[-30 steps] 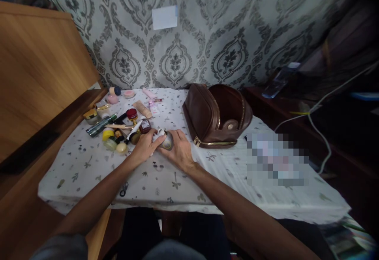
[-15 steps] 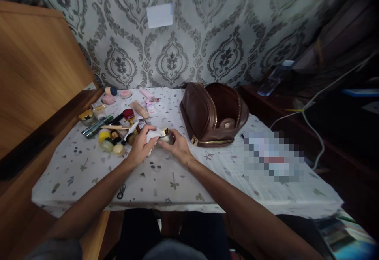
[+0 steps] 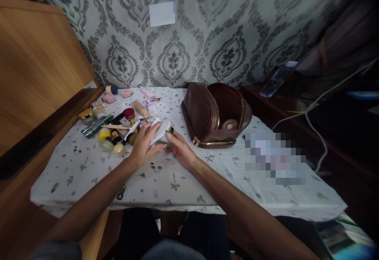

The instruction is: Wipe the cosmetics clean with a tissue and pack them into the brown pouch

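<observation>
In the middle of the table, my left hand [image 3: 143, 145] is closed on a white tissue [image 3: 159, 132], its thumb stretched toward my right hand. My right hand [image 3: 182, 149] grips a small cosmetic jar [image 3: 169, 130] with a shiny gold-green part showing; my fingers and the tissue hide most of it. The tissue lies against the jar. Left of my hands sits a cluster of cosmetics, among them a cream-coloured round jar [image 3: 119, 149], a yellow-lidded jar [image 3: 104, 134], a red-lidded jar [image 3: 129, 113] and a beige tube [image 3: 140, 108].
To the right of my hands a brown leather cosmetic bag [image 3: 199, 112] stands unzipped. Farther right lies a pixelated object [image 3: 275, 159]. A patterned cloth [image 3: 174, 191] covers the table. A wooden panel [image 3: 41, 46] rises at the left, and a clear bottle [image 3: 278, 79] lies beyond the right side.
The tissue has opened out into a wider sheet between my hands. The jar has turned in my right hand, and its shiny part now faces up. My left fingers have spread a little.
</observation>
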`<state>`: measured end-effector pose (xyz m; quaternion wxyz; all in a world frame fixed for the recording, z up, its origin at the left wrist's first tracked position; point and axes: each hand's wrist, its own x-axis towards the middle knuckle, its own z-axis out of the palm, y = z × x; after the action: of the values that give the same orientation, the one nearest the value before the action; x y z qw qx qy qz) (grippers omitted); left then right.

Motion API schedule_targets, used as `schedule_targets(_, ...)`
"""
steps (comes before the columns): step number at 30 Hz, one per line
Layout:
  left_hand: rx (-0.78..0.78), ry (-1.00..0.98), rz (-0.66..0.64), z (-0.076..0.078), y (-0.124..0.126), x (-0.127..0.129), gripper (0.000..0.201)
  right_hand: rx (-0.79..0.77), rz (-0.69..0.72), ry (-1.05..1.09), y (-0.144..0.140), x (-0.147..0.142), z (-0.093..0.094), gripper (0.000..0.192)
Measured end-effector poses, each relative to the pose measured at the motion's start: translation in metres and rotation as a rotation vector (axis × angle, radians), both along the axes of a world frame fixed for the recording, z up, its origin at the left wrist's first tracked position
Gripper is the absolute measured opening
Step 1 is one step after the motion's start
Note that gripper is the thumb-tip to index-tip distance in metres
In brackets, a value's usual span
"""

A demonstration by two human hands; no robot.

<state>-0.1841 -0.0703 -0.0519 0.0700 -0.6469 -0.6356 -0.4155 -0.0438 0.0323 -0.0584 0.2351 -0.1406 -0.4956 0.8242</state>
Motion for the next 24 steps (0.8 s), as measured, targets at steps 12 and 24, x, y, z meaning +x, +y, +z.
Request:
schedule_targets(12,0.223,-0.131,0.013,0.007,-0.005,0.004,0.023,-0.190,-0.001,0.083,0.000,-0.005,-0.002,0.042)
schedule_targets(24,0.087,-0.536,0.152,0.016,-0.002,-0.002,0.016,0.003,-0.003,0.039,-0.005,-0.002,0.002,0.050)
